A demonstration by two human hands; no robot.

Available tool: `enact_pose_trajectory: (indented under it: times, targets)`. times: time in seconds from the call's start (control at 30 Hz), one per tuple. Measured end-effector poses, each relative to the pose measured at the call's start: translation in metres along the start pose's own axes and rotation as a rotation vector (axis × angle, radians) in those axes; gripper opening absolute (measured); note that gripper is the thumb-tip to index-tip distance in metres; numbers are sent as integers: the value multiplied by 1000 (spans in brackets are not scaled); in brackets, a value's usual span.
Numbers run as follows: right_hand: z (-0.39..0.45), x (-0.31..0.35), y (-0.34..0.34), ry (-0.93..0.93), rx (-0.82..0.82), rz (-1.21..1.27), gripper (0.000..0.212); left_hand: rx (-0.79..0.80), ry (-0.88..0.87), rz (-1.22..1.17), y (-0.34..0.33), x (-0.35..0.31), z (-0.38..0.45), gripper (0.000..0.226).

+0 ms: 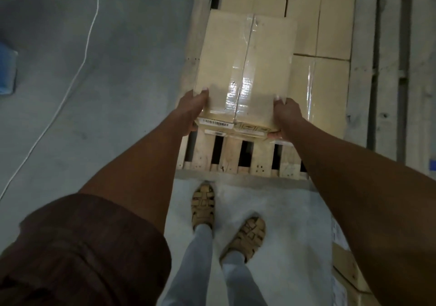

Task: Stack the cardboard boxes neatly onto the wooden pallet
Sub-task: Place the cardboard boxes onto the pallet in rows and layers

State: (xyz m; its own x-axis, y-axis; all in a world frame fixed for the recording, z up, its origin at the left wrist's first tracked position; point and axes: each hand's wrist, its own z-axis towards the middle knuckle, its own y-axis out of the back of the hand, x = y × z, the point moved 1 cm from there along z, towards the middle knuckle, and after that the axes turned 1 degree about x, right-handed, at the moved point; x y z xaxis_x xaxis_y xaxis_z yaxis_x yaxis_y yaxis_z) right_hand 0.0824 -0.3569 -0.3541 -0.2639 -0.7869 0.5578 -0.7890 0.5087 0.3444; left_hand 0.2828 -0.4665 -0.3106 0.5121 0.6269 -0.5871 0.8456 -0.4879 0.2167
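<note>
Grey concrete floor (106, 107) lies under us, with a white cable (77, 74) curving across it at the left. Nearest, we see two tan sandals (203, 205) below pale trouser legs, and a brown sleeve (77, 251) on our left arm. At the lower right edge more cardboard boxes (349, 270) sit, partly cut off. Our arms reach forward to a taped cardboard box (245, 70) — our left hand (192, 111) grips its near left corner, thumb on top, and our right hand (286, 116) grips its near right corner the same way. A barcode label (215, 123) shows on its near face. We hold the box over the near left part of the wooden pallet (228, 155); whether it rests on the slats we cannot tell. Farther on, stacked boxes (323, 18) already lie on the pallet — beside and beyond the held one.
</note>
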Motion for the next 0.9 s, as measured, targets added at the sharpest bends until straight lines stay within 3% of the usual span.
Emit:
enact_pose_trajectory:
  times: [0.4, 0.5, 0.53, 0.67, 0.77, 0.9]
  targets:
    - [-12, -20, 12, 113, -124, 154, 51, -87, -58, 134, -17, 4, -2, 14]
    - [-12, -28, 18, 85, -69, 147, 55, -206, -114, 254, -21, 9, 8, 73]
    - [-11, -31, 22, 63, -57, 143, 55, -289, -139, 342, -27, 9, 11, 81]
    - [-10, -41, 40, 13, -46, 161, 50, -509, -264, 632, -64, -8, 1, 76]
    - [-15, -45, 55, -6, -12, 187, 37, -460, -423, 716, -93, -20, -6, 68]
    - [-28, -57, 74, -45, -9, 224, 19, -157, -838, 804, -129, -25, -28, 44]
